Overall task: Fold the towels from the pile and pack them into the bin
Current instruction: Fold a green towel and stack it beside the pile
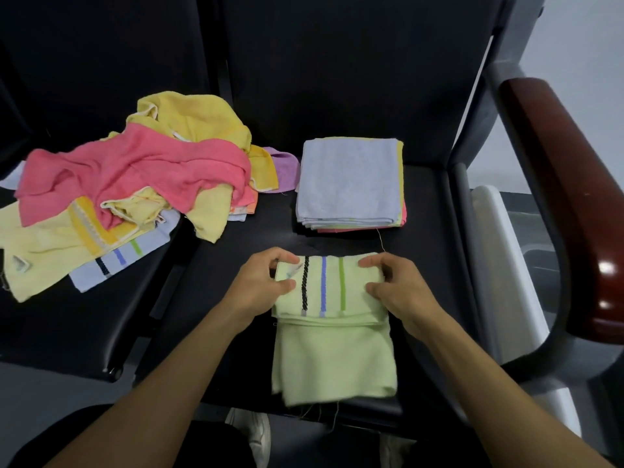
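- Both hands work a pale green towel [332, 352] on the near edge of a black seat [425, 265]; its near end hangs over that edge, with loose threads below.
- Left hand [261, 285] pinches the towel's far left corner, thumb on top and fingers curled over the folded edge.
- Right hand [401, 288] pinches the far right corner the same way, thumb lying on the cloth and fingers curled over the far edge.
- Between the two hands, the turned-over flap shows three stripes [323, 285]: black, blue and green, running away from the person.
- Just beyond the green towel, on the same seat, sits a neat stack of folded towels [351, 184], a light blue one on top, with yellow and pink edges showing beneath; it lies apart from the green towel.
- To the left, an unfolded pile of towels [135, 190] spreads over the neighbouring seat [84, 332]: a pink one on top, yellow ones around it, a light blue striped one at the near side and a purple one at the far right.
- On the far right, a dark red armrest [567, 197] curves alongside the seat.
- Behind everything rise the black seat backs [337, 62].
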Available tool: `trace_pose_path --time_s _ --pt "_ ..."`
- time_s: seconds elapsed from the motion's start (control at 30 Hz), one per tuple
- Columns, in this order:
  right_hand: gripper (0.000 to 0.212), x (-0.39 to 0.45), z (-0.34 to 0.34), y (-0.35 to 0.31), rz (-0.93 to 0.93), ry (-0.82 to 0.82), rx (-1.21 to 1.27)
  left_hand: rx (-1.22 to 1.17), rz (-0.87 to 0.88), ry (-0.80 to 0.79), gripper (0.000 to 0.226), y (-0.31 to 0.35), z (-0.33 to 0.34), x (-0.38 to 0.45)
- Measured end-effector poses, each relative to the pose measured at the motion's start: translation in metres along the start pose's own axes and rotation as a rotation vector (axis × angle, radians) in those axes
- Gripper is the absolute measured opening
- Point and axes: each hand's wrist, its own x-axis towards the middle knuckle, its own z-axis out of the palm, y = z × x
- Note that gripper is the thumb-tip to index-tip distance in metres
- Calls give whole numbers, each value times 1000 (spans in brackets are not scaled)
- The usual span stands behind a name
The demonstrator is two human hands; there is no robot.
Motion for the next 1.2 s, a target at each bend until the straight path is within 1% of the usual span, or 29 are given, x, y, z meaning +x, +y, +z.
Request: trace_pose_path --time_s 0.1,0.2,0.27,0.37,0.43,0.5,0.57,0.67,0.73,0.8,0.83,0.93,0.97,1.0,1.07,1.13,1.2 --pt "39 -2 0 1 19 -35 -16 75 -56 -76 35 -2 1 -1" --pt "35 -3 0 -1 12 -46 -23 56 -95 -159 40 0 2 -3" --pt "34 -4 0 -3 17 -59 -23 -21 -115 -196 43 3 4 -6" --pt "38 -4 -2 -6 -23 -16 40 -258 -134 -190 49 9 3 -6" --pt "42 -3 -6 -9 2 -14 95 -316 -124 -223 56 10 1 -5" --pt "48 -3 -9 -10 82 -92 53 -227 -88 -295 67 7 1 -6" --pt "59 -6 -8 -10 145 -178 -37 -116 -37 -324 77 2 3 -5" --pt "74 -7 -5 -9 132 -222 -134 -77 17 -336 89 -1 6 -3" --pt "79 -6 -5 -10 129 -242 -159 -36 25 -355 93 -1 6 -2" --pt "78 -8 -6 -10 117 -258 -201 30 17 -341 89 -3 6 -4" --pt "75 -9 -6 -10 93 -245 -229 61 20 -312 82 -3 6 -4" --pt "57 -9 -4 -7 -30 -123 -311 106 73 -156 45 -5 6 -1" --pt "53 -9 -4 -7 -58 -87 -322 97 82 -121 38 -6 7 0" --pt "54 -9 -3 -7 -67 -66 -317 81 90 -106 35 -6 7 0" --pt "62 -8 -5 -9 -46 -78 -273 13 102 -151 44 -6 7 1" --pt "70 -5 -10 -10 -8 -141 -219 -79 94 -257 59 -3 4 -1" --pt "75 -4 -15 -10 2 -208 -244 -87 62 -309 69 -1 2 -3"
